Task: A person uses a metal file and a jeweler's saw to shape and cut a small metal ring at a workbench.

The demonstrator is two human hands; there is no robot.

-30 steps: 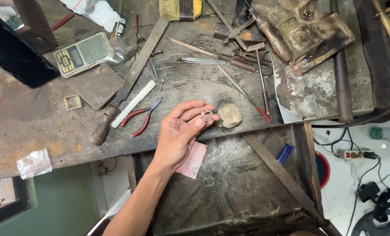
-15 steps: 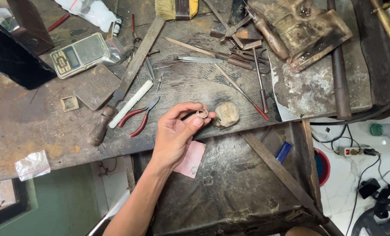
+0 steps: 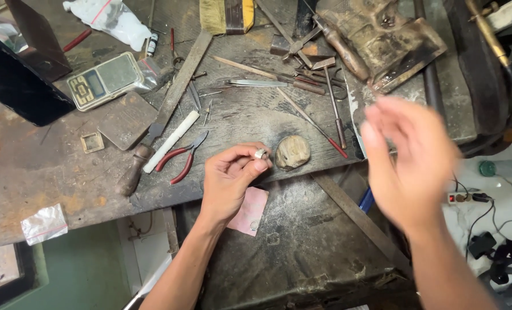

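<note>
I log: left hand point(image 3: 228, 182), fingers point(image 3: 254, 166) pinching a small silver ring point(image 3: 260, 154) just left of the rounded stone point(image 3: 292, 152) on the worktop point(image 3: 49, 172); right hand point(image 3: 408, 158) blurred, fingers spread, holding nothing, right of the stone

Between the fingertips of my left hand point(image 3: 228, 179) I pinch a small ring point(image 3: 260, 153) of pale, shiny metal. The workbench point(image 3: 43, 178) under it is dull, rust-stained and rough with grit. The pliers point(image 3: 182, 155) have glossy red plastic grips and grey steel jaws (matt, not polished). The lump point(image 3: 292, 152) beside them looks like coarse, worn wood or stone. The pink slip point(image 3: 248, 210) below is soft matt paper.
</note>
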